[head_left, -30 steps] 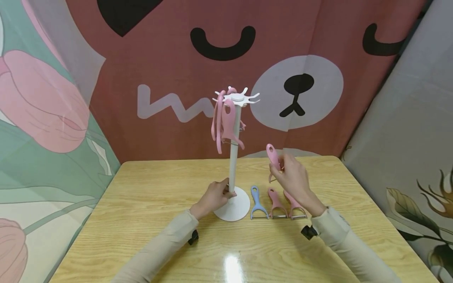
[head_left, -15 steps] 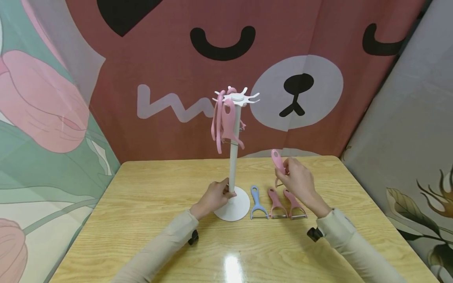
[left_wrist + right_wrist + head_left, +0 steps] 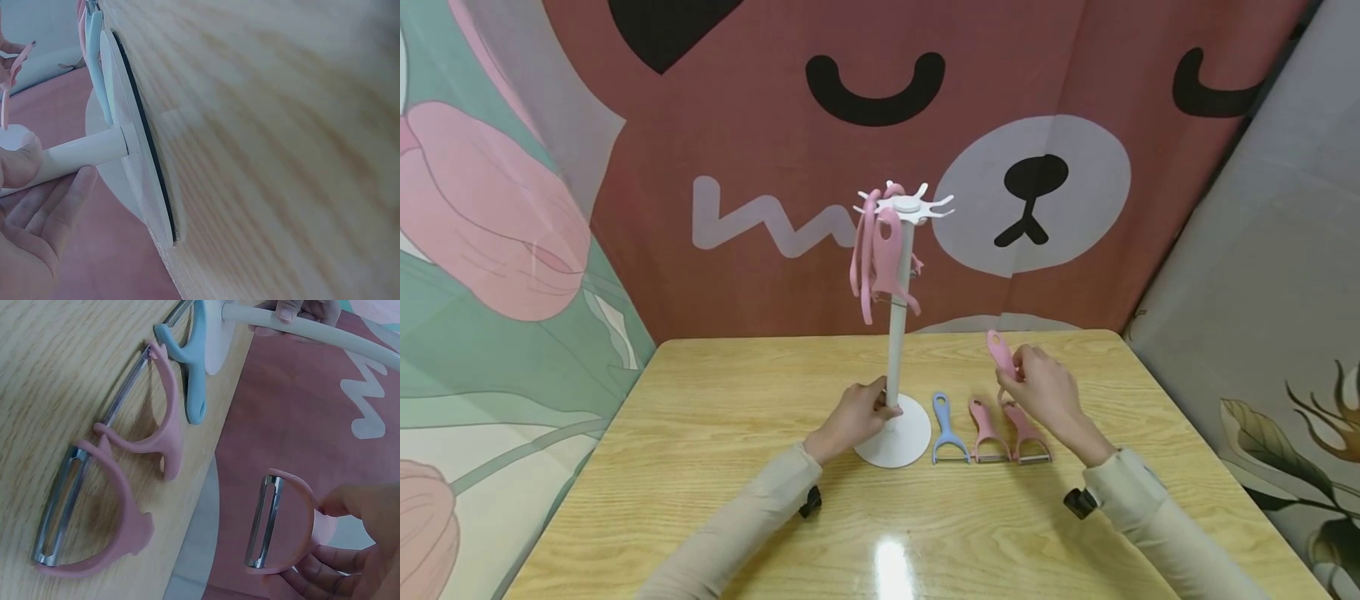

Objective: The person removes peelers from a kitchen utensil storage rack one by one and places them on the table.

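My left hand grips the pole of a white stand just above its round base; in the left wrist view the thumb and fingers lie around that pole. Several pink peelers hang from hooks on the left side of the stand's top. Held above the table, a pink Y-peeler is pinched by my right hand, handle end up and blade down, as the right wrist view shows the blade clear of the table.
Right of the base a blue peeler, a pink peeler and another pink peeler lie in a row on the wooden table. White hooks stick out at the stand's top. A bear-print cloth hangs behind.
My right hand has moved right and slightly down with the pink peeler, over the rightmost peeler in the row. The left hand stays on the pole.
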`<state>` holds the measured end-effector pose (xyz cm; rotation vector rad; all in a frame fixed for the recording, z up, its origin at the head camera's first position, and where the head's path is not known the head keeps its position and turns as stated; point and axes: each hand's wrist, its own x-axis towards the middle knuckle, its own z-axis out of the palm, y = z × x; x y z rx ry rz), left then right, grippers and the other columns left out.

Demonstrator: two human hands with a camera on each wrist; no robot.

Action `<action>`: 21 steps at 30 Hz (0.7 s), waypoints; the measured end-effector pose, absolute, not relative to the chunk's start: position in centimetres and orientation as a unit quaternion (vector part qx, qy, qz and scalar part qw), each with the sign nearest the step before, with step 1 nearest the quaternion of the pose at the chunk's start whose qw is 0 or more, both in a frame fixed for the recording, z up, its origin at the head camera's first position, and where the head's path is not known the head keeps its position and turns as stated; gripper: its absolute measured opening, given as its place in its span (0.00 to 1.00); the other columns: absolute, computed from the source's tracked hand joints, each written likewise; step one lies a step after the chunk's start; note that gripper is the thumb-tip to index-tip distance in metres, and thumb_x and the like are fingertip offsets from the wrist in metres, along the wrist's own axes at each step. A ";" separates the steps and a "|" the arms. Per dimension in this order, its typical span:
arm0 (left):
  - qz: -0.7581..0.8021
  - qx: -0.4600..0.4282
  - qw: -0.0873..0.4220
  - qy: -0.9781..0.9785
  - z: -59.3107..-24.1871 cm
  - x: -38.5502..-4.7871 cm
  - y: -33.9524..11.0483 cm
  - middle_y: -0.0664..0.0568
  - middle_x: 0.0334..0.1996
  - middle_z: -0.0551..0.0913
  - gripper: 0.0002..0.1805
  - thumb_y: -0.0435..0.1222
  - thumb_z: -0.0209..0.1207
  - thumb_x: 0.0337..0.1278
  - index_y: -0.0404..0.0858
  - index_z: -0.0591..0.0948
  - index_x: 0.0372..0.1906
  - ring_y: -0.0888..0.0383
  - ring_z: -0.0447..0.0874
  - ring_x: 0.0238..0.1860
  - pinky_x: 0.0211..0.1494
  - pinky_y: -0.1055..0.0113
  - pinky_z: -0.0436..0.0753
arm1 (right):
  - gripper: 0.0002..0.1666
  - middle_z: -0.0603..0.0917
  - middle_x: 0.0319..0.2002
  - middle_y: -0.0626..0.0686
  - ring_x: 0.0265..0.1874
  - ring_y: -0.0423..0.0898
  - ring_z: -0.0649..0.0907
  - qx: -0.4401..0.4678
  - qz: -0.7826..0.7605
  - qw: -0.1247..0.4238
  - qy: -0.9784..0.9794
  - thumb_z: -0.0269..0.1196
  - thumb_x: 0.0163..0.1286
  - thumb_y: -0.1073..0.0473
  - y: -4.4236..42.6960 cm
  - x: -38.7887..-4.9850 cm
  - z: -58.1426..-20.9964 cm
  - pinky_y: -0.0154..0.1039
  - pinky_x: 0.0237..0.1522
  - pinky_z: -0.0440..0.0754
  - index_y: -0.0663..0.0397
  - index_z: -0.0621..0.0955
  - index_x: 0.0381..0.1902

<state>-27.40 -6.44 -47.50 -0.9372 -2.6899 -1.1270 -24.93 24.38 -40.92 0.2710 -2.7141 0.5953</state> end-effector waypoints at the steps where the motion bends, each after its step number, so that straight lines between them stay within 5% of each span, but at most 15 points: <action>1: -0.369 -0.305 0.038 -0.877 -47.5 -27.4 -6.4 0.46 0.35 0.86 0.12 0.35 0.64 0.65 0.34 0.77 0.47 0.58 0.87 0.35 0.37 0.70 0.84 | 0.14 0.72 0.23 0.52 0.15 0.45 0.69 0.096 0.207 0.174 -0.958 0.64 0.68 0.54 24.4 -24.9 -41.0 0.39 0.16 0.65 0.61 0.75 0.34; 21: -0.370 -0.312 0.046 -0.874 -47.8 -27.5 -6.4 0.46 0.35 0.86 0.11 0.34 0.64 0.64 0.35 0.77 0.46 0.58 0.87 0.35 0.36 0.72 0.83 | 0.14 0.70 0.19 0.51 0.14 0.44 0.66 0.086 0.171 0.111 -0.975 0.63 0.67 0.56 26.1 -24.6 -42.0 0.37 0.15 0.60 0.61 0.74 0.30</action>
